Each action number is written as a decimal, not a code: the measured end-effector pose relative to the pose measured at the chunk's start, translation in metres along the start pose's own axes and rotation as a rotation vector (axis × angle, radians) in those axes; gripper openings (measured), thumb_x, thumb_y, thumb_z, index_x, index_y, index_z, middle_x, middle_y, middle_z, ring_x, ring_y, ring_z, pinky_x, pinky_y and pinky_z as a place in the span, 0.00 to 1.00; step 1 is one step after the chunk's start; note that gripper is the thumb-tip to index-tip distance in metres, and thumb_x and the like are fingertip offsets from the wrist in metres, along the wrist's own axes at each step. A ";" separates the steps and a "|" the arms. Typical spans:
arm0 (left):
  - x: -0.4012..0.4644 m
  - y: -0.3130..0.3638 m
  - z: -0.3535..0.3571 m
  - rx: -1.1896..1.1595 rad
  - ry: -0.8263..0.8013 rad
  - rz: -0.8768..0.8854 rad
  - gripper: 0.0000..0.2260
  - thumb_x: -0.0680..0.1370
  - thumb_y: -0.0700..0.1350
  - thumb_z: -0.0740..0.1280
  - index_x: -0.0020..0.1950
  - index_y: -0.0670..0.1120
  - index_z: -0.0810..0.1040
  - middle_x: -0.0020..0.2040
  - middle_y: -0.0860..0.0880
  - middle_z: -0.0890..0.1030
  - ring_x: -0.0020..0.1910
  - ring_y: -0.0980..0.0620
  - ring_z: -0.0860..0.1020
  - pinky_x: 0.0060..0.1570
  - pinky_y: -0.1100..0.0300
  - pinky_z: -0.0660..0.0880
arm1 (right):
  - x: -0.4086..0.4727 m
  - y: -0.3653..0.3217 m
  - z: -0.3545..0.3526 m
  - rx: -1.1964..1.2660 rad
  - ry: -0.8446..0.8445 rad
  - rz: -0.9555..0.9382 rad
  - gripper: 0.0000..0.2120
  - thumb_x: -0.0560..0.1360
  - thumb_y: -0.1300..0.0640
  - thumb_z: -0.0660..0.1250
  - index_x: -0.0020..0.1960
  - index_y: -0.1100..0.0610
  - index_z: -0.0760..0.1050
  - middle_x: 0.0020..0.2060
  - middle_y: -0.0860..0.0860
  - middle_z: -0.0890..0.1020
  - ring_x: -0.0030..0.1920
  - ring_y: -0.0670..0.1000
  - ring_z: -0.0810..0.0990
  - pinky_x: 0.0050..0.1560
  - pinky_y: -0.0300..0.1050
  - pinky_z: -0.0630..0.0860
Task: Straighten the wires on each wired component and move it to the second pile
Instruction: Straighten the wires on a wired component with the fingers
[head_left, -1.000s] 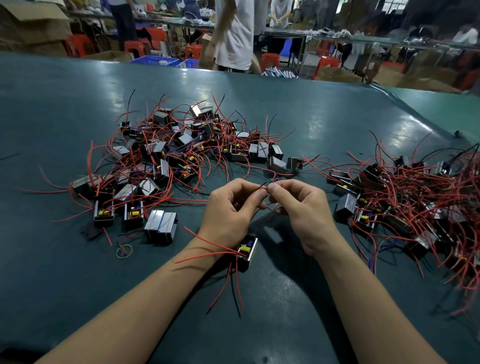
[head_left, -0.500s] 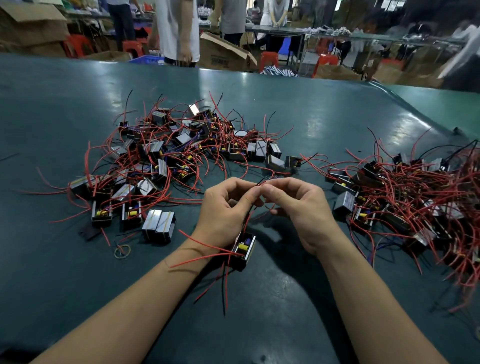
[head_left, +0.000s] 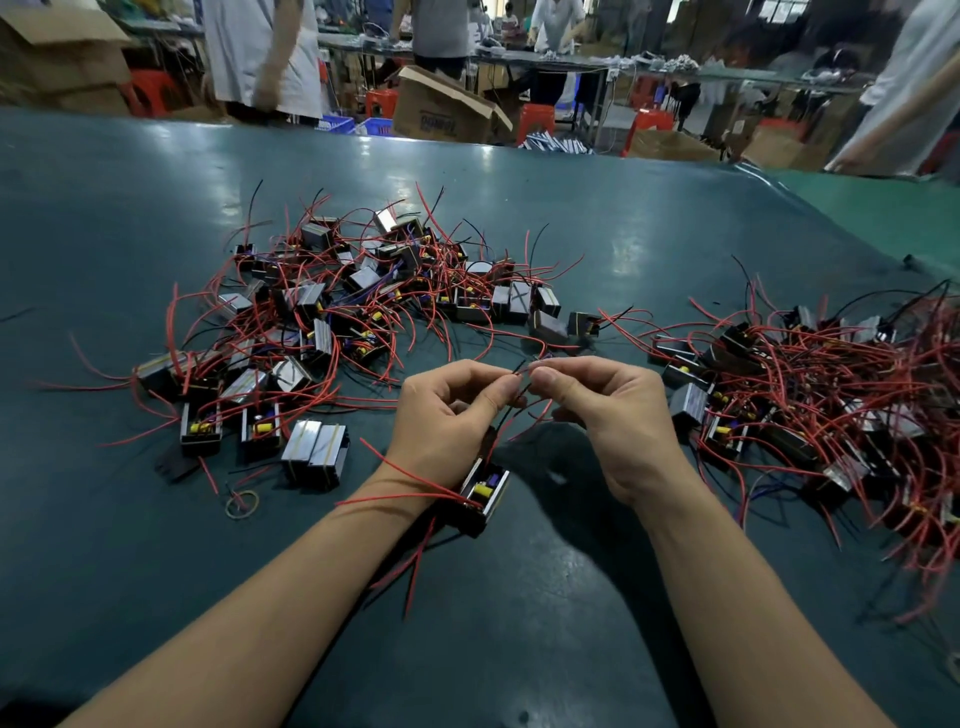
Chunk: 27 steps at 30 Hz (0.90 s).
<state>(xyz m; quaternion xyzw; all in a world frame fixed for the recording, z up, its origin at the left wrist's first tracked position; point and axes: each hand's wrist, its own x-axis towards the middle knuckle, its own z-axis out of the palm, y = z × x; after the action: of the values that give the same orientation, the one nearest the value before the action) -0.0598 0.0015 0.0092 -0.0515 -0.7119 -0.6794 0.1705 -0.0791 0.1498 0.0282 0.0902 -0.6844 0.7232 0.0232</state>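
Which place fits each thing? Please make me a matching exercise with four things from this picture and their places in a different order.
Things:
1. rubber band
2. cardboard box
3. wired component
4. right pile

Places:
A. under the left hand, beside the wrist
B. beyond the far edge of the table
C. on the table, right of the right hand
D. on the table, near the left pile

Pairs: 1-D, 2-B, 3-A, 4-C
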 end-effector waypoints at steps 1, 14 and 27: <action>-0.001 0.000 0.000 -0.014 -0.017 -0.004 0.05 0.75 0.37 0.71 0.42 0.45 0.83 0.35 0.48 0.84 0.31 0.56 0.79 0.30 0.63 0.73 | 0.000 0.000 0.000 0.011 0.011 0.001 0.02 0.68 0.58 0.75 0.39 0.51 0.85 0.38 0.51 0.86 0.41 0.47 0.83 0.40 0.38 0.77; 0.000 -0.001 0.002 -0.080 -0.065 -0.038 0.05 0.77 0.37 0.70 0.52 0.40 0.80 0.34 0.50 0.84 0.32 0.57 0.80 0.35 0.65 0.75 | 0.001 0.006 0.004 0.035 0.047 0.009 0.03 0.74 0.61 0.72 0.43 0.55 0.82 0.35 0.48 0.84 0.37 0.46 0.80 0.35 0.36 0.75; 0.003 -0.002 0.002 -0.062 0.043 -0.071 0.04 0.80 0.38 0.65 0.54 0.44 0.78 0.35 0.46 0.84 0.27 0.54 0.76 0.31 0.63 0.75 | 0.002 0.010 0.004 0.033 0.057 -0.004 0.03 0.74 0.61 0.72 0.42 0.54 0.82 0.34 0.48 0.83 0.36 0.45 0.80 0.33 0.35 0.74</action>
<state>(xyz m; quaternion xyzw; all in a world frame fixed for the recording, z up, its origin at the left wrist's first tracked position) -0.0634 0.0029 0.0077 -0.0168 -0.6881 -0.7075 0.1601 -0.0821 0.1446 0.0193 0.0711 -0.6711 0.7367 0.0427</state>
